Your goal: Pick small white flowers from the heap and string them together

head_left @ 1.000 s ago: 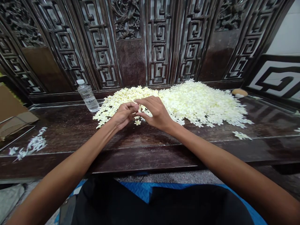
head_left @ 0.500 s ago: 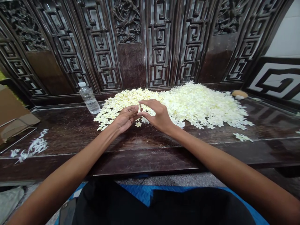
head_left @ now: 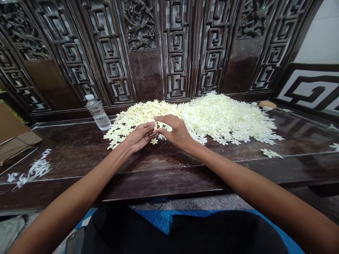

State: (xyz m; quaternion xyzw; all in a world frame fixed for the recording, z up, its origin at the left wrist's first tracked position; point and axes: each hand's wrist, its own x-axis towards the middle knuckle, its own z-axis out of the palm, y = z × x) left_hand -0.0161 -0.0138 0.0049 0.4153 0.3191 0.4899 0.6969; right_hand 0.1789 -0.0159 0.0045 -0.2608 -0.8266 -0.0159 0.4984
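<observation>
Your left grip was a narrow pinch, closed on a small pale blossom just above the dark wooden tabletop. Your right grip was narrow too, with its thumb and forefinger at the same blossom, but the fingers hid so much that I cannot tell whether it held the blossom or only touched it.

That blossom sat between your hands, in front of the heap of cream-white blossoms, and a single blossom lay on the wood just below your hands. To my eye, these blossoms would weigh almost nothing and would feel soft and limp, with thin petals that could crease or tear under a hard squeeze. I would take each one by its centre or base, using only the fingertips, rather than by a petal tip. They also looked likely to slide and scatter at a light touch.

A plastic water bottle stood to the left of the heap, and a loose white spray of blossoms lay further left on the tabletop. A carved lattice panel rose behind it all.
</observation>
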